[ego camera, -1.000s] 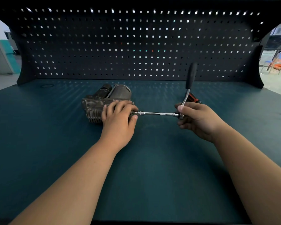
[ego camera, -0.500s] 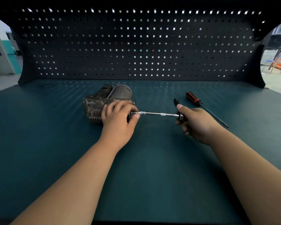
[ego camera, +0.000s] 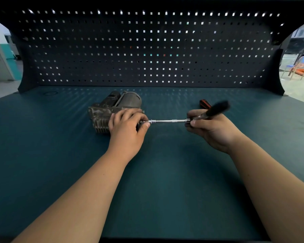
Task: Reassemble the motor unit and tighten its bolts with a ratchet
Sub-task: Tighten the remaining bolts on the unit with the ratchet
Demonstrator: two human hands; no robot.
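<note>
A grimy grey motor unit (ego camera: 111, 106) lies on the green bench top, left of centre. My left hand (ego camera: 127, 128) grips its right end, fingers curled over the housing. A chrome extension bar (ego camera: 170, 121) runs level from the motor's right face to the ratchet head. My right hand (ego camera: 212, 129) holds the ratchet at its head. The ratchet's black handle (ego camera: 217, 108) points up and to the right, blurred by motion. The bolt itself is hidden behind my left hand's fingers.
A screwdriver with a red and black handle (ego camera: 204, 104) lies just behind my right hand, mostly hidden. A dark pegboard (ego camera: 147, 50) walls off the back of the bench top (ego camera: 165, 181). Chairs stand on the floor at far right (ego camera: 300, 67).
The ratchet handle stood upright, swung down out of sight behind my right hand, and now swings back up to the right. My left hand and the motor stay put.
</note>
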